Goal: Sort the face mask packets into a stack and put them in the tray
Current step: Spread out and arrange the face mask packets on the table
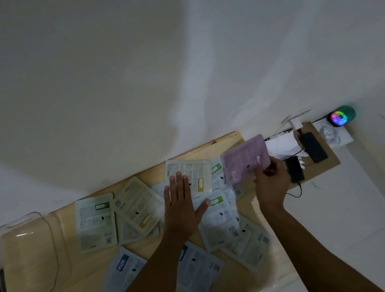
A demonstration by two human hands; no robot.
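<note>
**Desk:** Head view, what's the risk?

**Operator:** I see the right hand [271, 178] pinching a pink packet [245, 159] aloft; glossy, it could slip. The left hand [180, 202] lies flat, fingers spread, on scattered face mask packets [96, 221] on the wooden table [83, 289]. The clear tray [31, 257] sits far left, well apart from both.

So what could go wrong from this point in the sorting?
1. The right hand holds the pink packet raised, pinched near one edge; it might slip or flop.
2. The left hand lies flat on overlapping packets; dragging it could scatter them.
3. The clear tray sits at the table's far left, so carrying a loose stack across may spill it.
</note>
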